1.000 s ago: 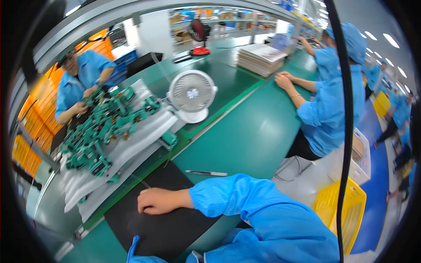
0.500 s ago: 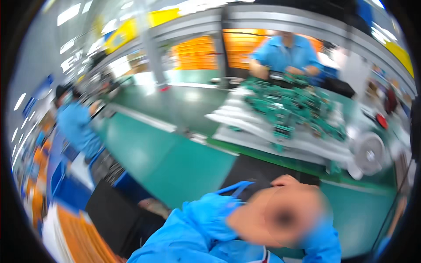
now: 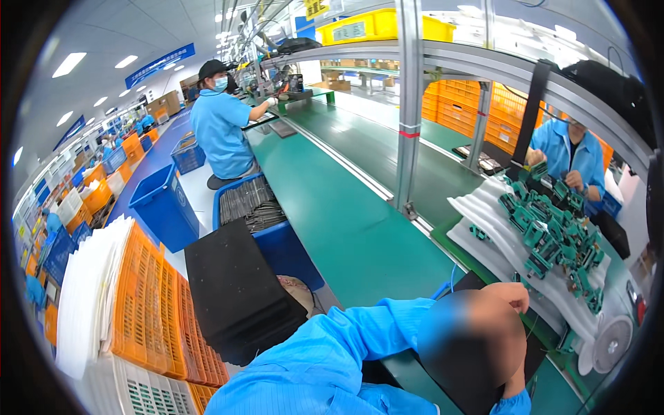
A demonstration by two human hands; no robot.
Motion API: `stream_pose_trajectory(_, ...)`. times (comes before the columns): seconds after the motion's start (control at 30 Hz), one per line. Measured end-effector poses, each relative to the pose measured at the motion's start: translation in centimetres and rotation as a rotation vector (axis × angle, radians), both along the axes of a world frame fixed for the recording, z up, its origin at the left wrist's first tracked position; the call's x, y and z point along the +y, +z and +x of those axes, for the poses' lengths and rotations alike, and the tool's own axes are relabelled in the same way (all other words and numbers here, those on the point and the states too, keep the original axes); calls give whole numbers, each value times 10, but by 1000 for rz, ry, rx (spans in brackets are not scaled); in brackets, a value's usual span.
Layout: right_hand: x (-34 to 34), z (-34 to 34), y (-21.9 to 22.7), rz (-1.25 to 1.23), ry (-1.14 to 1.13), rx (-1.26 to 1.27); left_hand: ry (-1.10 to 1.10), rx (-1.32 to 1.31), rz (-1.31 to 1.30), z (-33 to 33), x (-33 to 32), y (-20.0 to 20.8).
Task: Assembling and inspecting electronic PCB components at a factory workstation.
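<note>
Both of my blue-sleeved arms bend in over the near bench. My left sleeve (image 3: 380, 325) reaches rightward into a blurred patch, and my right cuff (image 3: 513, 403) shows at the lower edge. Curled fingers (image 3: 510, 294) stick out above the patch; which hand they belong to I cannot tell. Anything held is hidden by the blur. Under the hands is a black mat (image 3: 470, 282), with a thin blue cord (image 3: 452, 275) beside it. Beyond them to the right, a heap of green circuit-board parts (image 3: 546, 228) lies on white foam sheets (image 3: 477, 202).
A white reel (image 3: 613, 344) stands right of my hands. A metal post (image 3: 409, 104) rises from the green bench (image 3: 346, 214). Left are stacked black sheets (image 3: 235, 283), orange crates (image 3: 149, 304) and a blue bin (image 3: 162, 207). Co-workers sit at far left (image 3: 221, 131) and right (image 3: 570, 155).
My view has swung left, so the bench, the green parts and the facing co-worker appear farther right. More crates and bins show at left. My arms remain bent together.
</note>
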State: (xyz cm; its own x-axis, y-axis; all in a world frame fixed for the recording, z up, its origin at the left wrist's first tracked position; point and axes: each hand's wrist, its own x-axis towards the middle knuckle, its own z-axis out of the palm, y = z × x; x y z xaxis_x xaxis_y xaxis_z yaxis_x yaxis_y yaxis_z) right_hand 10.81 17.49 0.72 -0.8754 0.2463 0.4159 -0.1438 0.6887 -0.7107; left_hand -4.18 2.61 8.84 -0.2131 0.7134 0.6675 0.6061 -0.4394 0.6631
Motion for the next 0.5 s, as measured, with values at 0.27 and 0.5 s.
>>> stream_pose_trajectory(0.27, -1, 0, 2, 17, -14, -29, 81, -42, -141, -16, 21, -90)
stream_pose_trajectory(0.5, -3, -1, 5, 9, -30, -13, -11, -139, -220, -25, 22, -95)
